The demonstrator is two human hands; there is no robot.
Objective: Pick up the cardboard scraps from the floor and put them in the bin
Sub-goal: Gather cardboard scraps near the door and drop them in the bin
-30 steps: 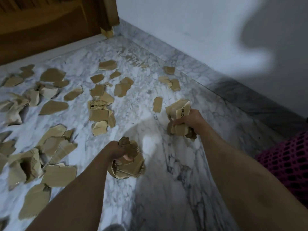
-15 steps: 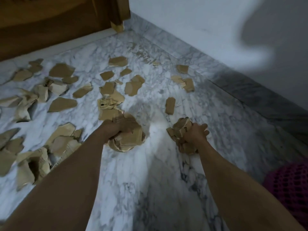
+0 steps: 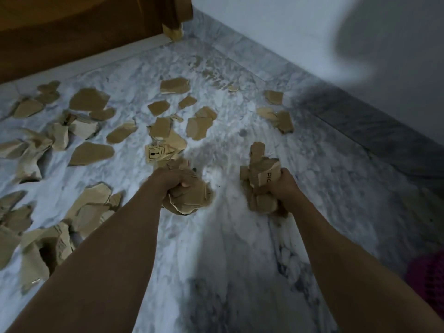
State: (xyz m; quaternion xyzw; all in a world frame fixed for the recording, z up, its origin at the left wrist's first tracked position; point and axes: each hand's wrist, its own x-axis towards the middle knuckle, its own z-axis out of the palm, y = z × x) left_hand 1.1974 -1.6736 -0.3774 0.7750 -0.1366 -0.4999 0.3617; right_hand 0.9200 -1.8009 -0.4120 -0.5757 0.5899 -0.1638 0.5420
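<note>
Hands (image 3: 168, 183) farther forward (scraps (image 3: 260, 179) upright)

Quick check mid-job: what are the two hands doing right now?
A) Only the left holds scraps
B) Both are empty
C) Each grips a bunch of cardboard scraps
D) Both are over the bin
C: the left hand grips a crumpled wad, and the right hand grips another bunch of scraps, above the marble floor.

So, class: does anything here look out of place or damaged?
Yes. Torn cardboard scraps litter the marble floor, mostly on the left and centre, ragged-edged. The left hand and right hand each grip a crumpled bundle of them.
</note>
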